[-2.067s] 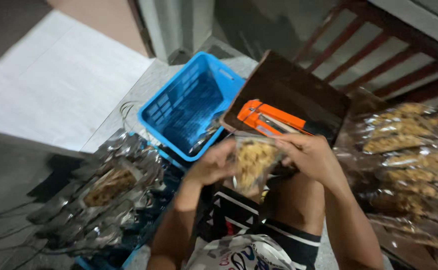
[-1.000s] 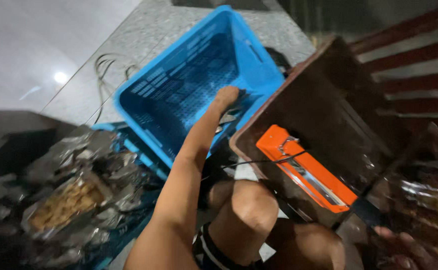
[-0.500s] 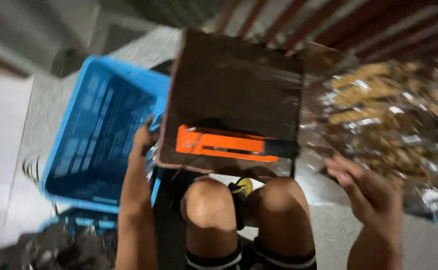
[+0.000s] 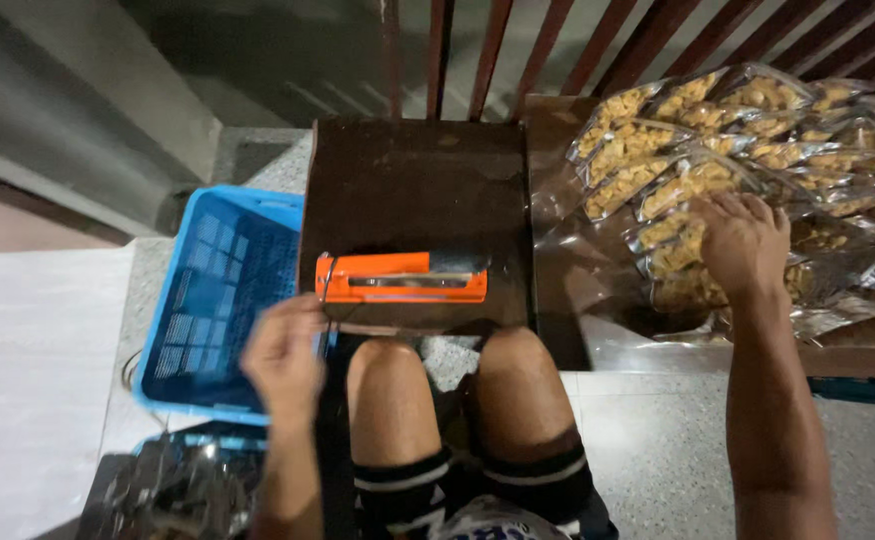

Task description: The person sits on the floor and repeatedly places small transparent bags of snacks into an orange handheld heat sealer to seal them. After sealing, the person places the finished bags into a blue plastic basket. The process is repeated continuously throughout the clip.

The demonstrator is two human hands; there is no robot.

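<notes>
My right hand rests palm down on a heap of clear snack bags filled with yellow-brown snacks, fingers spread over one bag. My left hand hovers loosely curled near the front left corner of a dark brown board, holding nothing I can see. An orange bag sealer lies across the board's near edge, just right of my left hand. My bare knees sit below the board.
A blue plastic basket stands left of the board, beside my left hand. More clear bags lie at the bottom left. A dark red railing runs along the back. Grey speckled floor lies under my right arm.
My left hand has come out of the blue basket and back toward the board. My right hand has reached out onto the heap of snack bags. The view has swung to the right.
</notes>
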